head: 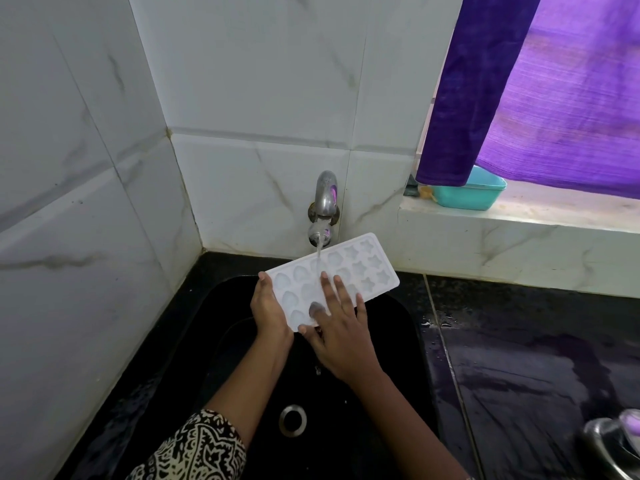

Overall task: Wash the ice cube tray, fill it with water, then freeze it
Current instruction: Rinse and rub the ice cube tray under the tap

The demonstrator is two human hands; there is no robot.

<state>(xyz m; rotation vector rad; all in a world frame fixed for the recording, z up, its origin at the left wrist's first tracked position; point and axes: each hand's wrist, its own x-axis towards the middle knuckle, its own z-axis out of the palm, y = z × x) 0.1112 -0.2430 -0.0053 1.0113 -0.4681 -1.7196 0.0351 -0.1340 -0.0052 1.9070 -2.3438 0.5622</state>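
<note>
A white ice cube tray [367,268] with shell and star shaped cells is held tilted over the black sink [242,344]. Water runs from the metal wall tap [325,202] onto the tray's upper middle. My left hand [268,308] grips the tray's near-left end, thumb on its top corner. My right hand [341,327] lies on the tray's face with straight, spread fingers, the thumb down by the tray's lower edge.
The sink's steel drain [293,420] lies below my arms. Wet black counter [540,358] extends to the right, with a steel vessel [613,441] at the lower right corner. A teal tub [474,192] sits on the window ledge under a purple curtain [540,91]. Tiled walls close the left and back.
</note>
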